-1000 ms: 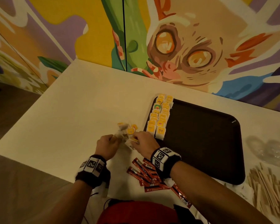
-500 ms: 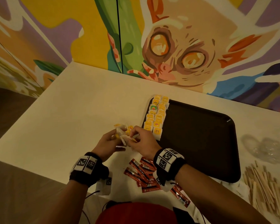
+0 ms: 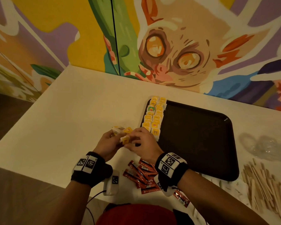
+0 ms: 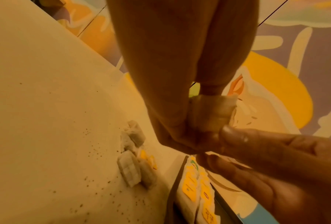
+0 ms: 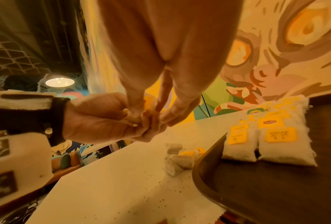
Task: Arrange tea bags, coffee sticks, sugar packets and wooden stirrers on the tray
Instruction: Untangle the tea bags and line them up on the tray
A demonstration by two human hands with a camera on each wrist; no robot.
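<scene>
Both hands meet just left of the tray's (image 3: 201, 172) near corner – the left hand (image 3: 107, 143) and right hand (image 3: 141, 143) each pinch the same tea bag (image 3: 125, 140) between curled fingertips, above the table (image 3: 71, 119). A few loose tea bags (image 4: 134, 166) lie on the table just beyond them. Two rows of tea bags (image 3: 153, 117) line the tray's left edge – coffee sticks (image 3: 141, 174) lie under the right wrist

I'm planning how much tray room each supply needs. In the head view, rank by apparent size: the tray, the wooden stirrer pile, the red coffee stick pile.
1. Tray, clearly largest.
2. Wooden stirrer pile.
3. Red coffee stick pile, partly hidden by the right wrist, so its rank is unsure.
</scene>
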